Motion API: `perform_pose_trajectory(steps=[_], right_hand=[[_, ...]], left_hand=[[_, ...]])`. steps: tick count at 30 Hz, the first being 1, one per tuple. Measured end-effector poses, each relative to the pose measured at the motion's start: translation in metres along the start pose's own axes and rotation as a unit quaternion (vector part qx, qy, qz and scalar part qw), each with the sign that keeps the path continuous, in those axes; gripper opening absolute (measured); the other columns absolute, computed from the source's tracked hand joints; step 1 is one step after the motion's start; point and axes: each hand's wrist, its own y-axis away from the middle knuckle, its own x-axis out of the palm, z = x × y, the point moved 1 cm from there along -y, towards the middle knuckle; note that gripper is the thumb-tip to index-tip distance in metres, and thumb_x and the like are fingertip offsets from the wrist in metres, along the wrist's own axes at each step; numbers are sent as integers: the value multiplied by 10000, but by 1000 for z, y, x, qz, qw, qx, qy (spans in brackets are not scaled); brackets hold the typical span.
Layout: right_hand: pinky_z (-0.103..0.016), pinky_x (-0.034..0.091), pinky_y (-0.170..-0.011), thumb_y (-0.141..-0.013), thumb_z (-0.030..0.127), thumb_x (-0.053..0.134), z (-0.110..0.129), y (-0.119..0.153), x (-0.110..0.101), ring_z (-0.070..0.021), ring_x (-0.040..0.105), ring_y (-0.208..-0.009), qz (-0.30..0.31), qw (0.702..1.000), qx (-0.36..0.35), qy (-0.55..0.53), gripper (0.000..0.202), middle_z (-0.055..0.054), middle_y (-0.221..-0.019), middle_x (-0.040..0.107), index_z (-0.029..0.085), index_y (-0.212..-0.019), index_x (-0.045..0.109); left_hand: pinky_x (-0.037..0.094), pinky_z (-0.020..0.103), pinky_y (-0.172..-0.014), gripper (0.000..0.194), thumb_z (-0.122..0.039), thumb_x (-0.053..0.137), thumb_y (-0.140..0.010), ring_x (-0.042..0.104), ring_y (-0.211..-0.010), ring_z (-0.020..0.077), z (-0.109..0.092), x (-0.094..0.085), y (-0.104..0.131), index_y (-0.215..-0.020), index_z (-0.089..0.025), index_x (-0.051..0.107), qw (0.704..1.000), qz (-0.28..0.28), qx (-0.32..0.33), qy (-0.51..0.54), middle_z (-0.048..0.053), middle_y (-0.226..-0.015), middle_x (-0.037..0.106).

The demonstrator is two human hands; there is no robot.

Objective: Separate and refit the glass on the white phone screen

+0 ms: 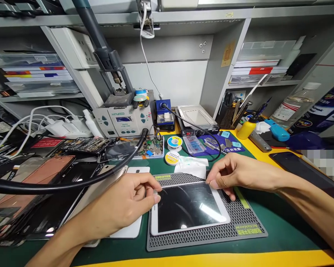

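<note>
A white-framed tablet [183,207] with a dark, shiny screen lies face up on a grey perforated mat [206,237]. At the tablet's upper left corner is my left hand [133,200], thumb and forefinger close around that corner, the other fingers curled. My right hand [228,174] is at the upper right corner, its thumb and fingertips pinched together there. A thin clear sheet or film seems to lie over the screen, but its edges are hard to make out. Just behind the tablet rests a crumpled white tissue [191,167].
Dismantled phones [36,185] and a black hose [100,181] fill the left. Behind stand a grey soldering station [124,120], solder spools [174,142] and a heating plate [197,120]. A yellow bottle [246,128] and a dark phone [303,170] are on the right.
</note>
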Motion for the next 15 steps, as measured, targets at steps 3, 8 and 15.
perform_pose_trajectory(steps=[3,8,15], right_hand=[[-215,500,-505,-794,381,785,1,0,1,-114,578,-537,0,1000,8,11,267,-5,-665,597,124,-839,730],[-221,514,-505,-787,413,790,-1,-1,2,-120,584,-540,-5,1000,18,12,289,-5,-685,595,137,-817,708],[-214,512,-501,-769,440,805,-6,-4,1,-122,579,-545,-1,1000,20,19,302,-7,-689,601,158,-788,698]], left_hand=[[264,253,-511,253,-481,583,-910,344,-596,125,3,2,0,-974,-253,670,1000,-4,-6,-9,-68,-652,378],[245,256,-485,214,-456,599,-898,346,-539,106,1,2,2,-949,-260,670,1000,-12,-15,-11,-74,-644,436],[274,252,-514,177,-416,614,-884,372,-577,115,-1,1,3,-919,-250,665,999,-28,3,-23,-69,-655,437]])
